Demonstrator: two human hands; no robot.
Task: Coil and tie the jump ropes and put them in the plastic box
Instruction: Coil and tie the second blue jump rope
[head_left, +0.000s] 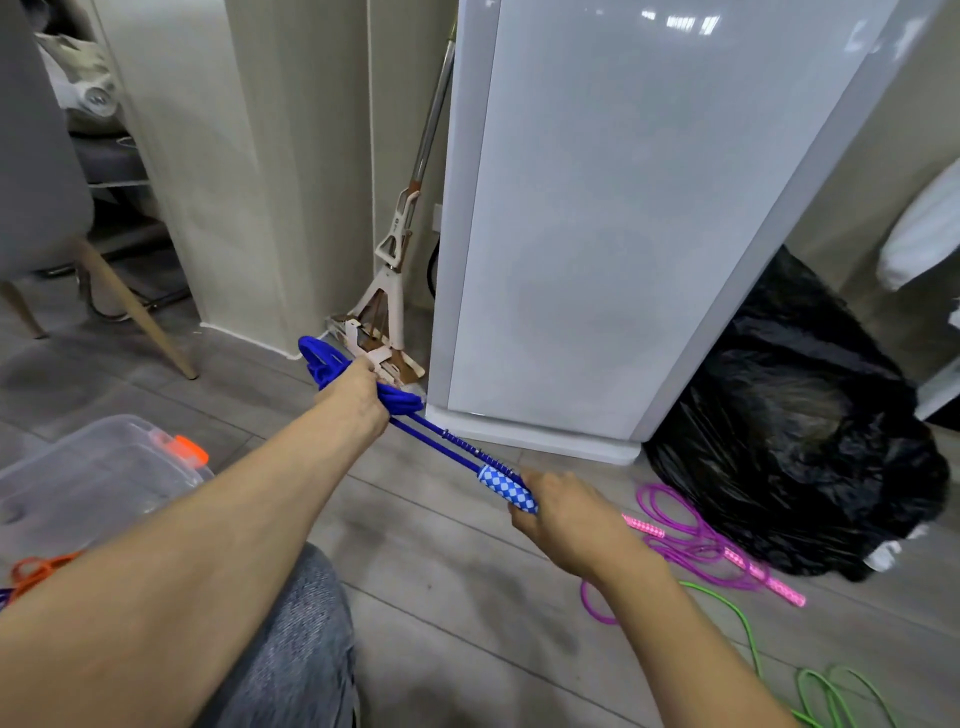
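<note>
Grey floorboards run under everything. At far left the plastic box (78, 467) sits by my knee, well apart from the rope. My left hand (358, 397) is closed around the bundled blue rope (318, 359). My right hand (563, 522) grips its checkered handles (506, 488), with the strands taut between. Pulling too hard could, I reckon, drag loops out of my left fist and undo the coil. A pink rope (691, 540) lies loose on the right.

A glossy black plastic bag (795, 441) is gleaming at right (crinkled all over); the clear plastic box (98, 462) is showing smooth walls.
</note>
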